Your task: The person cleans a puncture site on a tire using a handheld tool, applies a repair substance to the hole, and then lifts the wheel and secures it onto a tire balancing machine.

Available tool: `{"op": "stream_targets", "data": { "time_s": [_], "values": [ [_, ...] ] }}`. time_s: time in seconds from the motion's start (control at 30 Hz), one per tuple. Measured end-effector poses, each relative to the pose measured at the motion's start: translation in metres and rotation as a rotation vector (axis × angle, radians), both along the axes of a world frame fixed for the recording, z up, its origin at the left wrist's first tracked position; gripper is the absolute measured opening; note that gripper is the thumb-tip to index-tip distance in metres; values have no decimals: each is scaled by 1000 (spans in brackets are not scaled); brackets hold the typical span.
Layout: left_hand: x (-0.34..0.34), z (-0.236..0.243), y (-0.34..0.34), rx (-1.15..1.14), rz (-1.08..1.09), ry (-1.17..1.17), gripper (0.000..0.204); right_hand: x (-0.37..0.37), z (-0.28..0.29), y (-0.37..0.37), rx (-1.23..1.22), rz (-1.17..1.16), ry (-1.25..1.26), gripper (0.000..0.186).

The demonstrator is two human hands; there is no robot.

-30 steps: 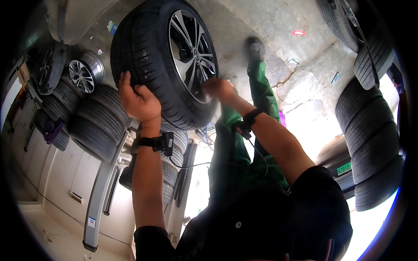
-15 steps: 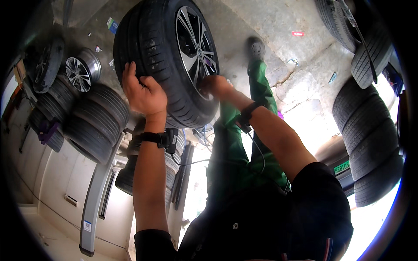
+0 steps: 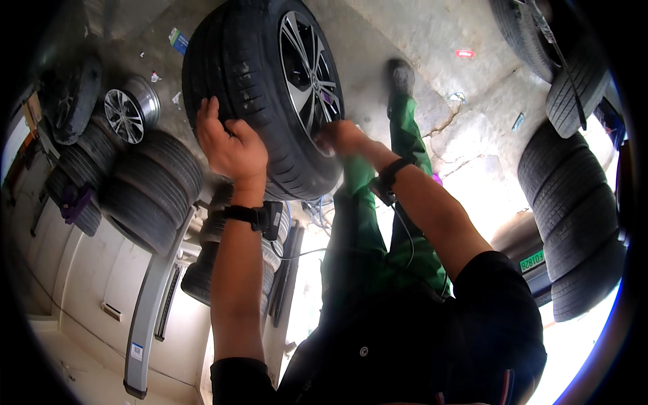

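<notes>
Head view shows a large black rubber tyre mounted on a silver and black spoked alloy wheel [image 3: 270, 88], standing upright on the grey concrete floor [image 3: 432, 40] in front of the person. Left hand [image 3: 231, 147] lies flat on the tread with the fingers spread and pressed on the rubber, not closed around anything. Right hand [image 3: 341, 137] is at the sidewall, near the rim edge, and its fingers curl onto the tyre there; how firmly it grasps I cannot tell. Both wrists carry black bands. Beside the tyre, to the left, black tyres lie in stacks [image 3: 145, 192], and a bare silver rim [image 3: 128, 111] rests on one of them. More tyres are stacked [image 3: 580, 223] on the right side.
</notes>
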State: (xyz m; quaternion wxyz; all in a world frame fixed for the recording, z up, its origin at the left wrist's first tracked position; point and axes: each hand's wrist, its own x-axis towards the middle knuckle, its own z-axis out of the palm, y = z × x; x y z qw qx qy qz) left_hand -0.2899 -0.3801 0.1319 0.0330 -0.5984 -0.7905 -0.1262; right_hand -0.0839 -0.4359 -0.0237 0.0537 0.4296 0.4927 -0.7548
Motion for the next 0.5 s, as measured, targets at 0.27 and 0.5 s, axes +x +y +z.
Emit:
{"op": "stream_targets", "data": {
  "time_s": [0.27,0.5],
  "values": [
    [2,6,-2,-8,41,-18,42,-13,-8,-14,327,224,-109,42],
    [4,10,-1,-11,34,-2,42,-17,-30,-33,333,230,-45,39]
  ]
}}
